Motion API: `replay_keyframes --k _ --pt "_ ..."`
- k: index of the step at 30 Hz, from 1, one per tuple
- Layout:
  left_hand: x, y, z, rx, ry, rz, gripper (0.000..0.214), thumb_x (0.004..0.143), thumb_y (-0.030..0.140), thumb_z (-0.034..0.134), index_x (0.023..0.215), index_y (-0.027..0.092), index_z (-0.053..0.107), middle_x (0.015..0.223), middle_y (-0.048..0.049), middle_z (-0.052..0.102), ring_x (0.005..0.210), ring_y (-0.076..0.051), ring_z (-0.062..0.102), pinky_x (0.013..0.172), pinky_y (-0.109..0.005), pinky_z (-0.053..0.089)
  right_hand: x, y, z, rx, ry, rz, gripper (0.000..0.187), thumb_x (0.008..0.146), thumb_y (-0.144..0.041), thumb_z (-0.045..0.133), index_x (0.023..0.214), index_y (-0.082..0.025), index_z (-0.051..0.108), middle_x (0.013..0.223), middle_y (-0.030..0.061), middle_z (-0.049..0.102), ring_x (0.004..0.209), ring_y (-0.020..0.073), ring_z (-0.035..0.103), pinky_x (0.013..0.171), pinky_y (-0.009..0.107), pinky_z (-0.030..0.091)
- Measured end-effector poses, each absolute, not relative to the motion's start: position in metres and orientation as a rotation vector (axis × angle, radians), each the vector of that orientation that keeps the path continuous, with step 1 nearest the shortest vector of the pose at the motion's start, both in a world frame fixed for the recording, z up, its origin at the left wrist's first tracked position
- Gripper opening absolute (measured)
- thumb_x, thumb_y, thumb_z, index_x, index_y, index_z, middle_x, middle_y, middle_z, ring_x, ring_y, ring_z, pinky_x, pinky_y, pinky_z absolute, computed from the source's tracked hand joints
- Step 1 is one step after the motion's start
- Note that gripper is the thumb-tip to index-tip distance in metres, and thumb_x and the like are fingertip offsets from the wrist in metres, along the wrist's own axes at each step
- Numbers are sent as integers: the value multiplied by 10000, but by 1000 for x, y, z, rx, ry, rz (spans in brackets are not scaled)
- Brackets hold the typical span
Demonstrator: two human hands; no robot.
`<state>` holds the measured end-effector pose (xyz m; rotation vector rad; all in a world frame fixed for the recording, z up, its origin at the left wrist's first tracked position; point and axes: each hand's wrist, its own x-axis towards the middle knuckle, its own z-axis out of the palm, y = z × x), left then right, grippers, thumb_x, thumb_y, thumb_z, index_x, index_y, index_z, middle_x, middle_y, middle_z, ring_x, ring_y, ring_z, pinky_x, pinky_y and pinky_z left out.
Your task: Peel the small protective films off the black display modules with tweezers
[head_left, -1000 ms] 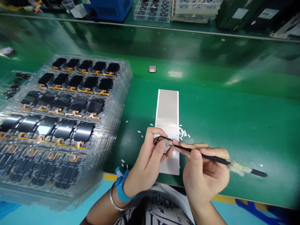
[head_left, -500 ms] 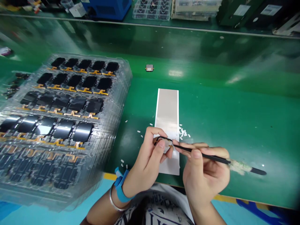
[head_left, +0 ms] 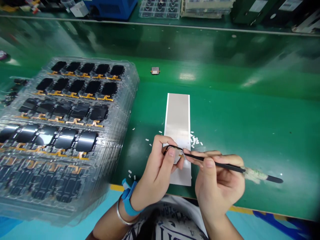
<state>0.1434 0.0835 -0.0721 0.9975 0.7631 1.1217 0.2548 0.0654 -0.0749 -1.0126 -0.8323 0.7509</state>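
Left hand [head_left: 156,175] pinches a small black-rimmed part [head_left: 177,156]; right hand [head_left: 218,186] grips tweezers [head_left: 215,164].
Tweezer tips touch the part, over a white strip [head_left: 178,116]; parts tray [head_left: 70,116] at nine o'clock.

Black tweezers [head_left: 215,164], a blue wrist strap [head_left: 127,200], a green workbench [head_left: 250,133].

Stacked clear plastic trays [head_left: 132,83] of black display modules with orange flex cables [head_left: 72,95] fill the left of the frame on the green tabletop [head_left: 225,110]. A small metal part [head_left: 155,70] lies above centre; a blue machine [head_left: 110,8] sits at the top edge.
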Motion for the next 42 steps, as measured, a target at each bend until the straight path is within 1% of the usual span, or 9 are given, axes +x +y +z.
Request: replay_keyframes --k 6,13,16,19,24,30,35,40,42 --pt "143 84 -74 1065 816 1154 63 1055 281 410 1009 244 428 691 56 503 588 -73 460 548 -183 374 254 64 -76 -1045 -816 790 145 903 -101 591 945 -240 583 802 15 656 771 176 735 558 273 653" --pt "139 85 -75 1135 1005 1028 129 1006 266 523 999 258 394 661 77 477 577 -88 467 509 -186 348 277 65 -71 -1035 -833 531 164 860 -58 630 935 -189 566 844 32 690 776 194 726 696 389 677" --pt "139 83 -72 1295 980 874 75 1036 221 423 1033 264 362 737 59 533 658 -101 523 602 -214 409 300 60 -73 -1182 -834 496 224 809 -38 697 920 -179 564 854 29 710 804 191 743 764 347 665" --pt "140 80 -67 1546 989 710 75 1049 196 336 1064 265 363 878 23 598 752 -116 581 701 -264 455 322 50 -79 -1399 -941 593 154 821 -80 712 887 -172 609 879 33 731 848 178 757 800 278 646" --pt "150 77 -63 1804 986 503 116 1038 209 391 1128 251 449 1088 -24 668 925 -164 669 771 -300 519 347 43 -87 -1629 -1091 610 57 825 -169 736 856 -181 689 862 27 720 785 143 752 732 200 630" --pt "163 79 -64 1987 979 453 115 1019 190 459 1110 240 508 1002 -11 701 974 -189 685 819 -314 551 355 51 -84 -1544 -1054 756 30 842 -179 714 842 -186 685 864 12 690 708 120 754 696 173 629" --pt "140 81 -59 2061 1116 627 109 1004 175 486 1082 222 546 1124 -30 719 1017 -174 684 865 -288 532 346 55 -76 -1465 -1022 792 97 847 -142 704 898 -214 666 903 10 707 779 116 754 750 169 624" --pt "114 84 -58 2141 1304 652 131 983 165 516 1083 200 593 1171 -50 711 1091 -206 652 924 -341 507 324 72 -66 -1416 -1097 924 49 855 -167 698 886 -203 687 901 14 677 766 122 753 722 174 629" --pt "110 85 -59 2080 1335 694 145 978 169 530 1096 206 608 1149 -34 723 1068 -183 664 911 -306 516 318 79 -63 -1440 -1124 890 31 852 -179 704 870 -199 690 901 16 666 754 125 750 704 181 630"
